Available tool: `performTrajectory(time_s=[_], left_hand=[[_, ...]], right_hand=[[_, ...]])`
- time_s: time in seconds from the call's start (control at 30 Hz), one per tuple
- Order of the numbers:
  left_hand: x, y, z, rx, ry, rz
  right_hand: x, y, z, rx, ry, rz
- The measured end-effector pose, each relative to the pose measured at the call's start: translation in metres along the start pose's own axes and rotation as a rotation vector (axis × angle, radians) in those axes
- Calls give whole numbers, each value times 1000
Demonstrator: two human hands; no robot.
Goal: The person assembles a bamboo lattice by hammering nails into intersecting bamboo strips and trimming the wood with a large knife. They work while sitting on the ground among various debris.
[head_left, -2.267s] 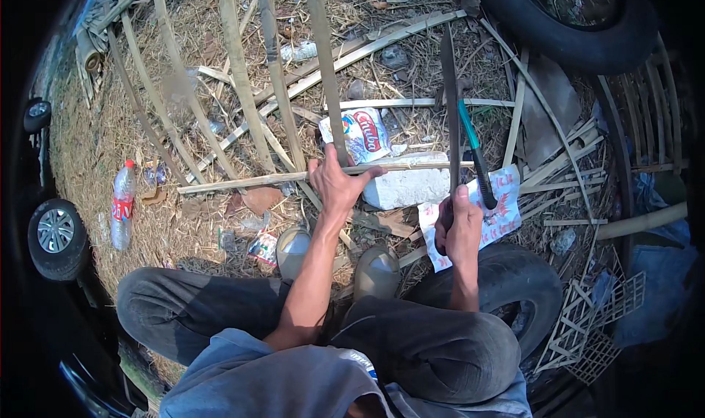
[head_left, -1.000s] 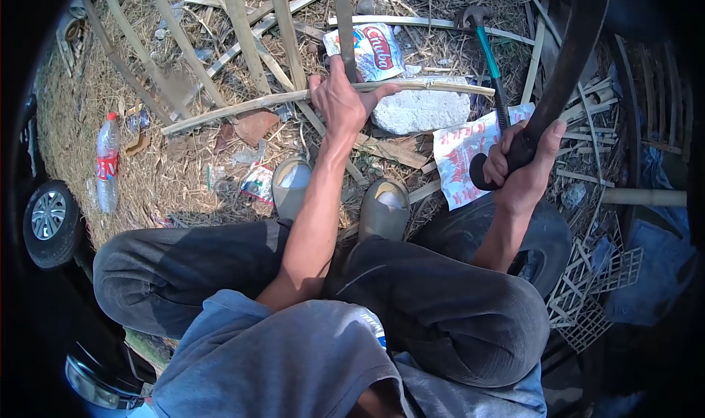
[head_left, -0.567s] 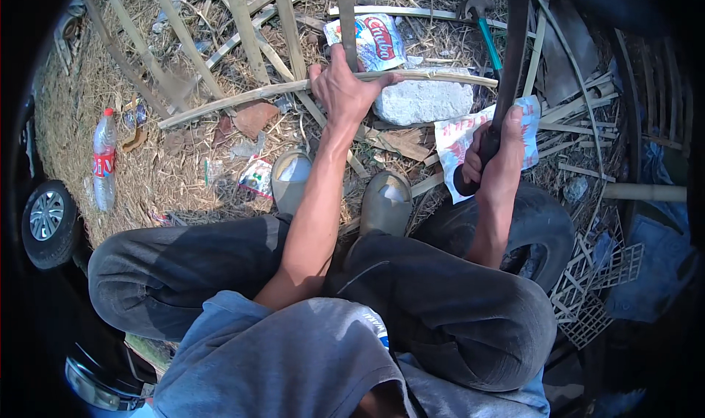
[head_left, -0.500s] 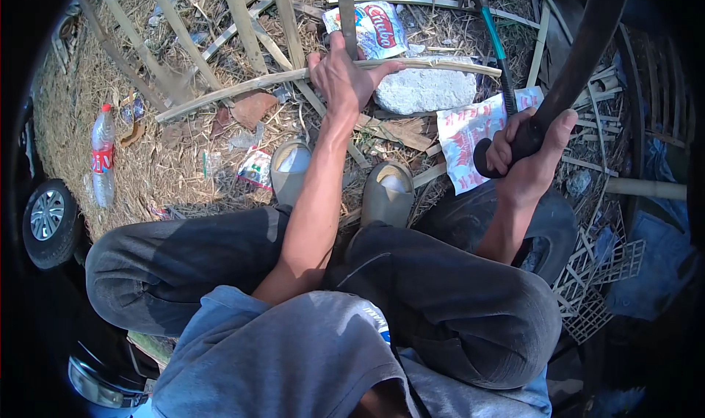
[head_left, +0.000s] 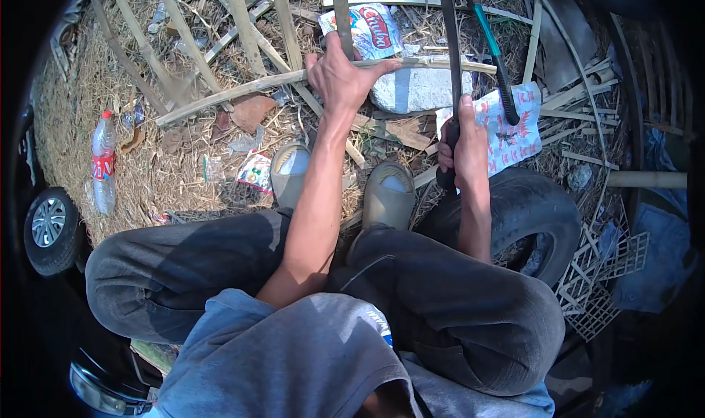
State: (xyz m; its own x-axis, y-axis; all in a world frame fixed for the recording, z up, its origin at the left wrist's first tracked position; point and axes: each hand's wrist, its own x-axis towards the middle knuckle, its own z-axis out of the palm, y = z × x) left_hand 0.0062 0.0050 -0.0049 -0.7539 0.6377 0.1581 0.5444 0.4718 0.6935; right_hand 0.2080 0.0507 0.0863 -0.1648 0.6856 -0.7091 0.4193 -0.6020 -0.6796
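My left hand (head_left: 341, 84) is closed around a long pale bamboo strip (head_left: 242, 93), where upright slats (head_left: 285, 22) join it, its thumb stretched along the strip toward the right. The strip's right end passes over a whitish stone block (head_left: 422, 91). Closed round a dark handle, my right hand (head_left: 468, 143) holds a machete (head_left: 450, 33) with its blade pointing away from me. The blade crosses in front of the strip near its right end; whether they touch I cannot tell.
A hammer (head_left: 490, 44) with a green and black handle lies right of the block, partly on a printed sheet (head_left: 523, 117). An old tire (head_left: 540, 205) is by my right knee. A plastic bottle (head_left: 103, 165) stands at the left. Dry straw and bamboo scraps cover the ground.
My right hand has swung the machete down and leftward, from raised at the upper right to beside the block. The left hand and the strip stay nearly in place.
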Motion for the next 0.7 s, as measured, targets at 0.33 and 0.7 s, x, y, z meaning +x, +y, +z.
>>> performTrajectory(time_s=[0.33,0.7], left_hand=[[4,-8,-4,28,-44,-45],[38,-27,-41,133,-423,-260]], right_hand=[[31,56,8,-94,16,98],[-16,-16,19,211,-162,-160]])
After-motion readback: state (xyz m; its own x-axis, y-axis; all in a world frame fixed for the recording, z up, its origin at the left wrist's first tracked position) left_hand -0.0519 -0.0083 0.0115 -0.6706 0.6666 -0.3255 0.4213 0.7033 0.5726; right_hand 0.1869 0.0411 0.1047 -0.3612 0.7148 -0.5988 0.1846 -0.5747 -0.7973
